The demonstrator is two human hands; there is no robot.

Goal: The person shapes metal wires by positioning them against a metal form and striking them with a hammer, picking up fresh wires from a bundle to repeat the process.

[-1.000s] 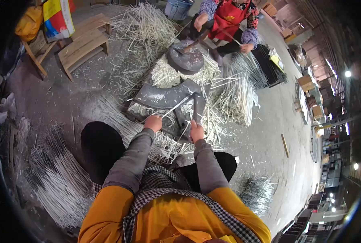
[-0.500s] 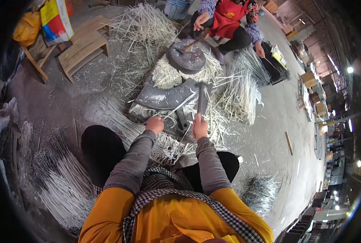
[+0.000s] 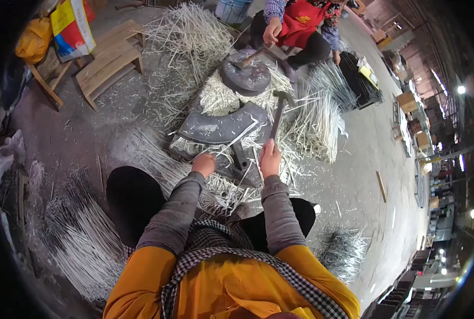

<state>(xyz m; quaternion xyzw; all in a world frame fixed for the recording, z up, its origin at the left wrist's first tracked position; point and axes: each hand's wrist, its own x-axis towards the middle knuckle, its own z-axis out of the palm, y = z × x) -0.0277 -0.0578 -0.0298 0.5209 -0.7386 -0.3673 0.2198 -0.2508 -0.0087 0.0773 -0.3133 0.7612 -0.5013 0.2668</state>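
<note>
My right hand (image 3: 270, 158) is closed round the handle of a hammer (image 3: 279, 114), whose head is raised at the right of a curved dark metal block (image 3: 215, 127). My left hand (image 3: 204, 164) is closed on a thin pale rod (image 3: 242, 134), which reaches up and right across the block's front edge. Behind the curved block sits a round dark block (image 3: 246, 77) with a hammer handle over it. Short pale rods (image 3: 215, 95) lie heaped between and around both blocks.
A co-worker in a red apron (image 3: 301, 22) sits across from me. Bundles of rods (image 3: 314, 125) lie right, with more at the lower left (image 3: 82, 244) and lower right (image 3: 344, 255). A wooden bench (image 3: 109, 64) and blue bucket (image 3: 231, 10) stand farther back.
The hammer has swung up and right, off the curved block. My left hand has barely moved. The co-worker's hands have shifted, one towards the rods at the right.
</note>
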